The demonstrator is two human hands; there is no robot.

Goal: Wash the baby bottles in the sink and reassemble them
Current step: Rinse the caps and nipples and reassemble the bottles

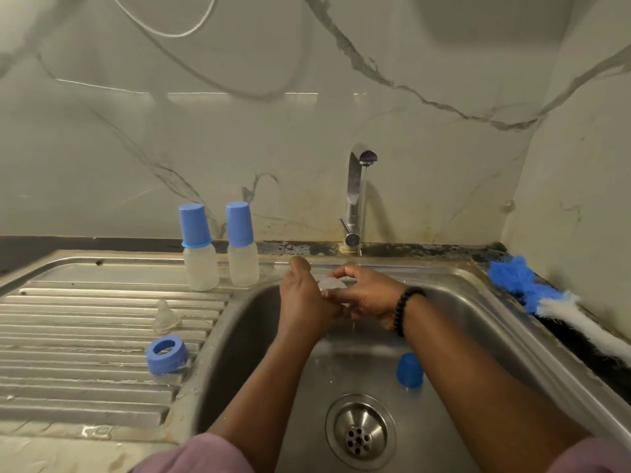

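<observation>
On the drainboard, near its inner edge beside the basin, a blue screw ring (167, 356) lies on the ribs, and a clear silicone teat (165, 317) stands just behind it. Two capped baby bottles (220, 249) stand upright at the back edge of the drainboard, close together.

Over the back part of the sink (239, 336), the left hand (305, 302) and the right hand (367, 297) meet under the thin stream from the tap (356, 192). Between them is a small clear piece (329, 285), probably a bottle body or a teat; I cannot tell which. The left hand's fingers curl around it from the left side, thumb raised, and the right hand's fingers pinch its other end. Both forearms reach forward over the basin, and the right wrist wears a dark bead bracelet (404, 310).

Such a piece looks light, and when wet it will be slippery, so a grip around its widest part seems safer than on the tip.

A blue cap (409, 369) sits on the sink floor to the right of the stream. At the right rim a bottle brush (553, 298) lies on the counter.
</observation>
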